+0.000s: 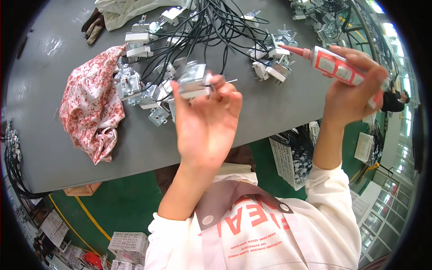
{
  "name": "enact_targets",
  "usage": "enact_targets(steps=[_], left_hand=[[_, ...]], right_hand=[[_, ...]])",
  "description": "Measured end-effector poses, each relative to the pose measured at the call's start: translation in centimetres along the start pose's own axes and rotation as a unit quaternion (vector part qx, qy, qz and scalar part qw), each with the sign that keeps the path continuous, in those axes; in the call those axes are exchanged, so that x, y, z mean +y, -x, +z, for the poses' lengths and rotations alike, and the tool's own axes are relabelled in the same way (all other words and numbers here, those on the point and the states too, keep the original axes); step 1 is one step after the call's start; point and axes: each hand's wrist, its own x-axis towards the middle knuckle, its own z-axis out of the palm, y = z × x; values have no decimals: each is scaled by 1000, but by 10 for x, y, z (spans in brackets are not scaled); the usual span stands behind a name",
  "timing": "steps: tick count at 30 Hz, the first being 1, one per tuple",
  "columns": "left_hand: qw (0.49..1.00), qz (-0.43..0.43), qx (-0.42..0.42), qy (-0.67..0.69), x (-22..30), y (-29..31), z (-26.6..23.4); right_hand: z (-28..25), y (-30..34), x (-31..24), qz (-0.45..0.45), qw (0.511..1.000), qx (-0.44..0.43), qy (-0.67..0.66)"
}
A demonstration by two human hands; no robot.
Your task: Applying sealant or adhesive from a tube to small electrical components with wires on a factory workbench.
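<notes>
Factory assembly workbench (270, 112) (wired metal parts (135, 85), crates (288, 162))

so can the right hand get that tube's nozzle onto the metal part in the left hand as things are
Probably yes. The right hand holds the red-and-white tube with its nozzle aimed toward the small metal part raised in the left hand, and nothing sits in the gap between them.

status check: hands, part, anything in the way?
Left hand grips a small metal part, raised over the table. Right hand holds a red tube, nozzle pointing left. Wired parts piled beyond; nothing between tube and part.
</notes>
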Motion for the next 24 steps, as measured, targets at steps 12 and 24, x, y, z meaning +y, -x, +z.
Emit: enact_targets(steps=[12,24], left_hand=[[969,-91,108,-203,-25,35,-6],[204,364,-85,-905,-62,-76,-55]], right_hand=[[-26,51,21,433,844,250,-192],[-38,51,13,432,825,280,-233]])
